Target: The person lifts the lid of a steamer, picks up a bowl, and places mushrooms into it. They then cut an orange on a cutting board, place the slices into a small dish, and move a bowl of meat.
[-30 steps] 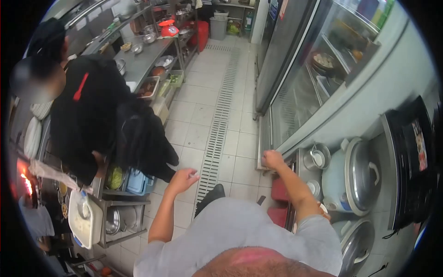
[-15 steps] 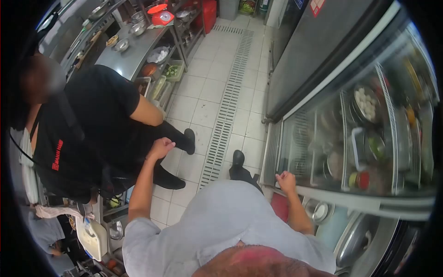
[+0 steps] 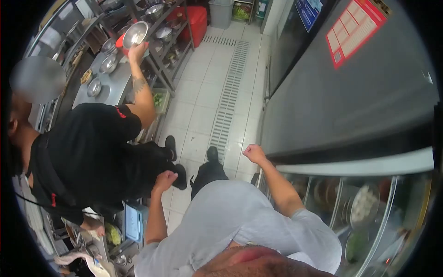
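My left hand (image 3: 165, 180) is loosely closed in front of me, close to the co-worker's dark trouser leg (image 3: 143, 161). I see nothing between its fingers. Ahead on the other side, my right hand (image 3: 254, 153) is curled into a fist, with nothing visible in it. It is nearest to the large dark grey refrigerator door (image 3: 350, 101). One of my black shoes (image 3: 212, 153) is on the tiled floor beside the drain grate. A co-worker in black at my left lifts a metal bowl (image 3: 135, 34) with one hand.
A slotted drain grate (image 3: 228, 92) runs along the white tile floor. On the left stand a steel counter (image 3: 108, 85) with bowls and a metal shelf rack. The glass-front fridge on the right holds a bowl of white round pieces (image 3: 364, 205). A red bin (image 3: 196, 25) is farther ahead.
I have moved forward along the aisle, and the glass-front fridge has slid back toward my side. The co-worker's arm has risen and now holds a metal bowl. Both my hands stay closed.
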{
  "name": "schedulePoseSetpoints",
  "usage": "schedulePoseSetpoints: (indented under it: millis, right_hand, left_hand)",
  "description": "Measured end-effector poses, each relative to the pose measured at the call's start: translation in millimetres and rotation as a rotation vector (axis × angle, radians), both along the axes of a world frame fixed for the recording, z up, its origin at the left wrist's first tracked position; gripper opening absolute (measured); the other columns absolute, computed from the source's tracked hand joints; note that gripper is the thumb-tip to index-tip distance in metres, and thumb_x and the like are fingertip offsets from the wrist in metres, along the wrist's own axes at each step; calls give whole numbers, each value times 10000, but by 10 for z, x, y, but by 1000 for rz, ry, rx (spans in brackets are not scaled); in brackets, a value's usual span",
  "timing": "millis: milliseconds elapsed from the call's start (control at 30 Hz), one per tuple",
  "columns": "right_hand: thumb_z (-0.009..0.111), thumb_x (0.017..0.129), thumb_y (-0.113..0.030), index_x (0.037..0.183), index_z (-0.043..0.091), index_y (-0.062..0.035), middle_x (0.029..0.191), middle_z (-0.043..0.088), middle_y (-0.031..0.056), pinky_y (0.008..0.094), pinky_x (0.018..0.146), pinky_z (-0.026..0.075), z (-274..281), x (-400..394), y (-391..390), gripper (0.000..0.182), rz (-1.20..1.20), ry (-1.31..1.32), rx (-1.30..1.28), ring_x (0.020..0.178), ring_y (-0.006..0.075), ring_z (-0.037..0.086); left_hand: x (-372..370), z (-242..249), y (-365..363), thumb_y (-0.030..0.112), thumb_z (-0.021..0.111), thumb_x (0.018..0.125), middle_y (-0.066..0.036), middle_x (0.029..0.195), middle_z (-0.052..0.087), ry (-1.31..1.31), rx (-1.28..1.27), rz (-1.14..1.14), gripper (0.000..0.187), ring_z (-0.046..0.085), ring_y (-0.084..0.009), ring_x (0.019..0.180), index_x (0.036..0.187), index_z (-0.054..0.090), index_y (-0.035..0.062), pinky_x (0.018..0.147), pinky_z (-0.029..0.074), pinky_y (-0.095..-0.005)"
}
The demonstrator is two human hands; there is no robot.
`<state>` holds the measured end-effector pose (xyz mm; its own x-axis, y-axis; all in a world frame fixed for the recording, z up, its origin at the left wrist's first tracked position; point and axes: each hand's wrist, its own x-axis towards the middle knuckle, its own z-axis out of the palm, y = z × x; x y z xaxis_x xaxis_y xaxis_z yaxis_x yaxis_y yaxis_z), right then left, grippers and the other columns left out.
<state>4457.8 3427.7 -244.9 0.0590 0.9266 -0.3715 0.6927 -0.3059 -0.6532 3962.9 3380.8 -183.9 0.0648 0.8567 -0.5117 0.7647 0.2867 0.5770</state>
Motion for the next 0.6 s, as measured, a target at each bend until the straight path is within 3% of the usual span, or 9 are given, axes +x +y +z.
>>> schedulePoseSetpoints:
  millis: [133,200,333,433,533,600]
  right_hand:
    - [771,803,-363,845,717,-39,806,725,144,398,740,553,-389,315,1222,332,53,-144,2,778,300,697]
    - [759,808,-366,867,731,-43,856,730,152,411,786,551,-425,546,1607,330,69,-193,-109,845,319,697]
    - [746,818,-376,928,750,-48,991,726,175,434,892,530,-231,903,2467,346,-112,-219,-104,1016,347,672]
    - [757,810,-387,962,748,-48,1063,712,187,437,936,511,-440,1355,3082,371,-146,-250,-81,1095,345,644]
    - [742,816,-374,977,741,-10,1088,690,227,447,953,511,-991,1963,3714,397,51,-252,-96,1086,371,647]
    - [724,826,-409,1011,741,-12,1086,688,233,454,966,502,-319,1930,4242,439,-29,-260,-297,1082,381,646]
  left_hand:
    - [195,-431,963,358,679,938,-59,750,695,-68,145,7,363,647,-127,651,999,713,2,615,524,-304]
    - [542,-98,1739,416,659,910,-214,958,721,-22,-78,-113,416,691,-387,927,1002,724,15,813,538,-428]
    - [1141,-6,3118,422,650,911,-229,1005,715,-121,132,-167,456,685,-391,960,1072,702,-1,845,540,-439]
    - [1689,477,4278,403,661,912,-233,988,714,-74,205,-299,472,689,-387,942,1108,683,-26,832,542,-432]
    - [2227,583,5275,365,679,915,-223,934,719,-141,298,-335,451,696,-382,889,1103,678,-44,784,545,-412]
    - [2540,560,5878,366,677,917,-229,952,718,-121,317,-366,450,696,-378,906,1112,682,-40,803,543,-418]
